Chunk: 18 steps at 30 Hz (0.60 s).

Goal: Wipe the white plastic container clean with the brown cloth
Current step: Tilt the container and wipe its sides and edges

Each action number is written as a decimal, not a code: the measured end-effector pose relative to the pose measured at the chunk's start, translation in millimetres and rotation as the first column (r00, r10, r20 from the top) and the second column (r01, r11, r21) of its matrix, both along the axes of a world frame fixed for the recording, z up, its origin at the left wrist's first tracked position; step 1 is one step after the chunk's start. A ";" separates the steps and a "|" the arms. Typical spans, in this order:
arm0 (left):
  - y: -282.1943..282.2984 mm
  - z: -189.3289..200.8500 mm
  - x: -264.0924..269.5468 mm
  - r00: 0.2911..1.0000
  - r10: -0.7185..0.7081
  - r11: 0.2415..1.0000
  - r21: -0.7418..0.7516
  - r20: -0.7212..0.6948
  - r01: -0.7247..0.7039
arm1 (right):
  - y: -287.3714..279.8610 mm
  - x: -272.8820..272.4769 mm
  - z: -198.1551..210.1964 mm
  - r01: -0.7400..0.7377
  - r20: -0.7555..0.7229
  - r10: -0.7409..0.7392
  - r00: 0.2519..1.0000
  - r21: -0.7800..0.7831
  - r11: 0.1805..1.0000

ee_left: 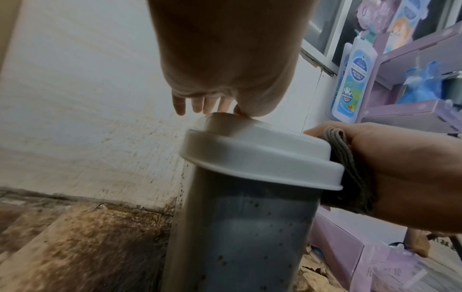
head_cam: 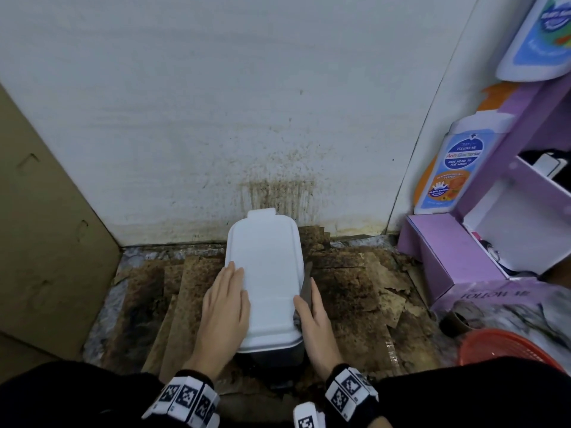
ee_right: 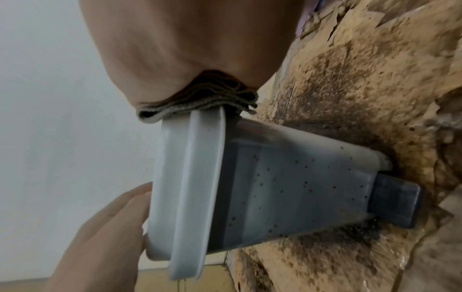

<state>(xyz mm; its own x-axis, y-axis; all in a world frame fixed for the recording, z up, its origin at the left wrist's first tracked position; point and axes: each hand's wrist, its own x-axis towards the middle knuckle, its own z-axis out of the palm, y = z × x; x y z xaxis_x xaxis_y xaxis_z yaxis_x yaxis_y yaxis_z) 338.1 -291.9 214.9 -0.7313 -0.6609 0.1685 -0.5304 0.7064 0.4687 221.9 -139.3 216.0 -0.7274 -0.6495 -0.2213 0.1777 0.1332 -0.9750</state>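
The white plastic container [head_cam: 265, 273] stands upright on stained cardboard near the wall, its white lid [ee_left: 250, 156] on and its translucent grey body [ee_right: 287, 187] speckled with dark spots. My left hand [head_cam: 227, 301] lies flat on the lid's left side, fingers straight. My right hand [head_cam: 315, 319] is at the lid's right edge, thumb on top and fingers down the side. It pinches the folded brown cloth [head_cam: 306, 287] against the rim. The cloth [ee_right: 200, 102] wraps over the lid edge under my palm, and the left wrist view shows the cloth [ee_left: 350, 177] wedged between hand and container.
A dirty white wall [head_cam: 278, 186] rises just behind the container. A cardboard box [head_cam: 46, 227] stands at the left. At the right are a purple shelf unit [head_cam: 482, 242] with a soap bottle [head_cam: 454, 168], a red basket [head_cam: 506, 347] and a small dark cup [head_cam: 457, 319].
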 end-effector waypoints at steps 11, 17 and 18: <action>-5.7 32.1 -14.3 0.975 -0.032 0.987 0.144 -0.219 0.065 | -21.7 31.7 1.9 -0.014 0.060 0.018 0.998 -0.060 0.998; 0.3 23.3 -14.1 0.985 -0.018 0.981 0.187 -0.173 0.051 | -33.7 45.9 -0.1 -0.102 0.076 0.106 0.991 -0.055 0.993; -2.4 22.5 -12.9 0.986 -0.004 0.981 0.191 -0.164 0.036 | -35.4 48.3 -1.6 -0.120 0.085 0.125 0.989 -0.056 0.991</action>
<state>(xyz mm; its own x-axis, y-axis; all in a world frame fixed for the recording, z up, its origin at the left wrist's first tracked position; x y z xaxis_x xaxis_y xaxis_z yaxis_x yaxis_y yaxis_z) 325.2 -294.3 237.4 -0.7180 -0.6781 0.1571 -0.4230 0.6043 0.6752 270.1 -174.7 214.4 -0.6208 -0.7446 -0.2453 0.2483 0.1100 -0.9624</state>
